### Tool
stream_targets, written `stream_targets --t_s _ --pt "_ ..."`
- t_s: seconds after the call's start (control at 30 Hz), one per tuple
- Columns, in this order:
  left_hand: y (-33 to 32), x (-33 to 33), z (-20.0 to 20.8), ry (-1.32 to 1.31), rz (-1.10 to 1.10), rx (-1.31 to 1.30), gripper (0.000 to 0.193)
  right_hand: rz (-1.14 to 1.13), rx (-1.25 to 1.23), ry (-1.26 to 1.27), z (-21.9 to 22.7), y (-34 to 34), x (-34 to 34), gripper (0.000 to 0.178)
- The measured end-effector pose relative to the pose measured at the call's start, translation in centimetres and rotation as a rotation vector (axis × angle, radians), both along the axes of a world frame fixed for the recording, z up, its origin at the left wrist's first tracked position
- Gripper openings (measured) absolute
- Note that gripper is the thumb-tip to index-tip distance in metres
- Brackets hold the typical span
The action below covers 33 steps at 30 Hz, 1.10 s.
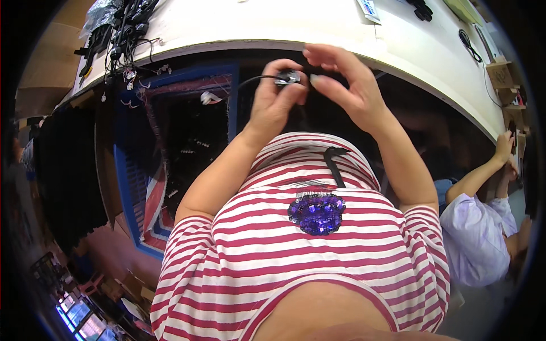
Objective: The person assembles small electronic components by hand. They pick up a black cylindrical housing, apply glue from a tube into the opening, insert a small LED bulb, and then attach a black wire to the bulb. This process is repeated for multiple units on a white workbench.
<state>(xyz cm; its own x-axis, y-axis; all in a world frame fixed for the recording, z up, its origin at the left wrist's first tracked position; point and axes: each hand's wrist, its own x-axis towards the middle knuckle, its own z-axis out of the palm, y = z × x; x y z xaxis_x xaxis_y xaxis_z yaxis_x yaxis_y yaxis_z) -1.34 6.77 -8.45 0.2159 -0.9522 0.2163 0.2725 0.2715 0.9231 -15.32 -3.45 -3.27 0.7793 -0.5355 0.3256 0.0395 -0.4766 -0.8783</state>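
Note:
My left hand point(272, 105) pinches a small shiny black part with a cable point(288, 78) between thumb and fingers, just off the table's front edge. Its thin black cable runs left and seems to end in a white connector point(210, 98), hanging over a blue-framed crate. A hand's width to the right, my right hand point(354, 85) is empty, thumb and fingers apart and slightly blurred. What kind of part I hold is too small to tell.
Black cabled parts point(128, 34) are heaped at the table's left end, their wires dangling over the edge. A blue-framed crate point(233, 85) stands below. On the white table point(273, 23) lie a white-and-blue tube point(368, 10) and a coiled black cable point(470, 45). At right, a co-worker point(478, 233) works.

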Motion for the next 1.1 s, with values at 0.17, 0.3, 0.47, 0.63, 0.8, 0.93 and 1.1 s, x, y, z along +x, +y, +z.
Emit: stream_targets --t_s 0.17,0.3,0.47,0.63,0.8,0.93,1.1 --pt "-0.4 1.3 1.5 0.336 -0.019 -0.247 0.036 0.185 0.305 0.399 -8.9 1.2 -3.4 0.064" --pt "-0.5 1.6 3.0 0.268 -0.018 -0.278 0.036 0.118 0.297 0.741 -13.2 2.1 -2.8 0.027" --pt "-0.1 2.1 4.0 0.143 -0.031 -0.266 0.039 0.13 0.148 0.907 -14.5 -0.6 -4.1 0.038" --pt "-0.5 1.4 1.2 0.123 -0.105 -0.155 0.036 0.109 0.019 0.294 -5.7 -1.3 -3.7 0.055" --pt "-0.1 -2.3 -0.5 0.143 0.015 0.067 0.035 -0.06 -0.597 -0.036 1.3 1.9 1.0 0.03" --pt "-0.1 -1.7 -3.1 -0.289 -0.016 0.046 0.025 -0.013 -0.562 0.048 -1.5 1.6 2.4 0.011" --pt "1.3 3.0 -2.2 -0.373 0.158 0.382 0.026 -0.04 -0.585 0.22 -1.9 1.0 1.6 0.009"
